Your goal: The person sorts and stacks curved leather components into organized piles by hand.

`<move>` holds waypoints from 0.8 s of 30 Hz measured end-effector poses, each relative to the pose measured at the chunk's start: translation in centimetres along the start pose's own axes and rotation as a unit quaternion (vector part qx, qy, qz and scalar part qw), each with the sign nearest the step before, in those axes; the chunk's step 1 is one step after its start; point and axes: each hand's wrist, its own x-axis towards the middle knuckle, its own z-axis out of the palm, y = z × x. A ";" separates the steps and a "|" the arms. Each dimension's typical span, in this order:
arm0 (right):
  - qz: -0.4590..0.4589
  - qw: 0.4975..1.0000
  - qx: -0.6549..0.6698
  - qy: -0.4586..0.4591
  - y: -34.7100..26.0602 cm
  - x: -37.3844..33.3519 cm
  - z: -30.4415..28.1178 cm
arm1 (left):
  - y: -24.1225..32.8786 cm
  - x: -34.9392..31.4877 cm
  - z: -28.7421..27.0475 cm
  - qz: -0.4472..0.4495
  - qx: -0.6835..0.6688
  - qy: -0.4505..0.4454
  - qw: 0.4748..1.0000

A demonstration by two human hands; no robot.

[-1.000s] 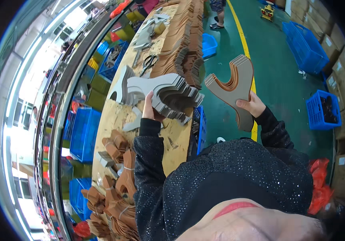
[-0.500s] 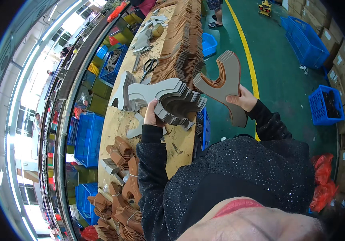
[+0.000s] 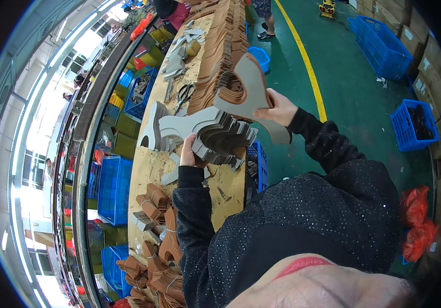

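My right hand (image 3: 278, 108) is closed on a stack of curved, Y-shaped leather-like cut pieces (image 3: 254, 84), pale grey on top with brown edges, thumb across the top face. It is held in the air by the table's right edge, overlapping the near end of a long row of brown cut pieces (image 3: 226, 41). My left hand (image 3: 187, 153) grips the near edge of a fanned stack of grey cut pieces (image 3: 196, 121) on the table, thumb on top. Against its left side stands another grey stack (image 3: 154, 126). Black-handled scissors (image 3: 185, 93) lie just beyond.
Tied brown bundles (image 3: 166, 280) cover the near end of the wooden table (image 3: 225, 192). Blue crates (image 3: 114, 190) line its left side; another blue crate (image 3: 261, 164) sits under the right edge. Other people stand at the far end. A yellow line (image 3: 307, 64) crosses the green floor.
My right hand has carried its stack left and slightly up, nearer the brown row and the grey stack. My left hand keeps its hold. The whole view has shifted slightly.
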 end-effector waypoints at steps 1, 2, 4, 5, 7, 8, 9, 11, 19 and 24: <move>-0.004 1.000 0.000 0.002 0.0 0.0 0.1 | -0.2 0.0 -0.3 0.003 0.002 -0.002 1.000; 0.002 1.000 -0.003 0.011 0.1 0.1 0.2 | -0.5 0.2 -0.4 0.009 -0.005 -0.004 1.000; 0.004 1.000 -0.006 0.021 0.3 0.3 0.3 | -0.3 0.6 -0.7 0.018 -0.011 -0.008 1.000; -0.020 0.999 0.025 0.040 0.4 -0.1 0.4 | -0.4 0.3 -0.6 0.014 -0.005 -0.001 1.000; -0.042 0.996 0.056 0.059 0.5 -0.5 0.3 | -0.7 0.0 -0.4 0.009 0.000 0.008 1.000; -0.029 0.999 -0.006 0.041 -0.5 -0.8 0.3 | -0.4 0.1 -0.3 0.004 -0.008 0.001 1.000; -0.015 0.997 -0.068 0.024 -1.0 -0.9 0.2 | -0.2 0.2 -0.2 -0.001 -0.016 -0.006 1.000; -0.020 1.000 0.006 0.004 -0.2 -1.0 0.4 | -0.5 0.2 -0.4 0.009 -0.007 -0.002 1.000; -0.001 0.996 0.077 -0.051 0.7 -1.5 0.4 | -0.4 0.3 0.2 0.025 -0.008 -0.019 0.999; -0.021 0.994 0.105 -0.029 0.9 -2.7 0.9 | -0.3 0.1 -0.1 0.017 0.004 -0.002 1.000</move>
